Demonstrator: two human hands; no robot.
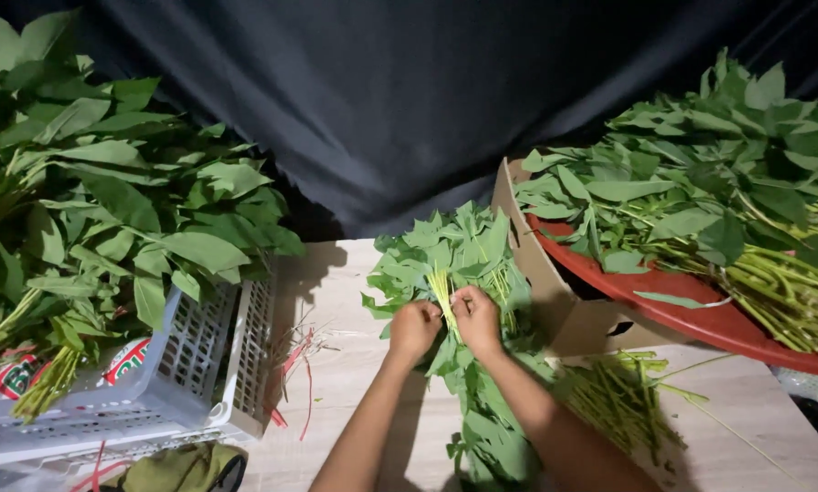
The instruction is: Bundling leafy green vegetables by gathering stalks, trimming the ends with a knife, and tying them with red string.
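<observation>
A loose bundle of green leaves (454,251) with pale yellow-green stalks lies at the middle of the wooden worktop (354,383), leaf tips pointing away from the person. Both hands meet on the stalks at the centre of this bundle. The left hand (414,328) is curled closed, knuckles up, gripping stalks and leaves from the left side. The right hand (475,314) is likewise closed, its fingers pinching the stalks just beside the left hand; the two hands touch or nearly touch. More leaves of the same kind (491,428) run from under the hands toward the person, between the forearms.

Right of the right forearm, a small heap of bare trimmed stalks (618,401) lies on the worktop. Behind it stands a brown cardboard box (555,301), and a round red tray (682,305) rests tilted on the box, piled high with leafy stems (709,173), cut ends facing the right edge of the view.

At the left, a white slotted plastic crate (208,364) holds another large heap of leafy stems (108,200) that overhangs its rim. Thin red strings (295,364) lie on the worktop just beside the crate. A green cloth item (181,466) sits at the bottom left edge, partly cut off. A dark fabric backdrop (400,91) hangs behind the worktop
</observation>
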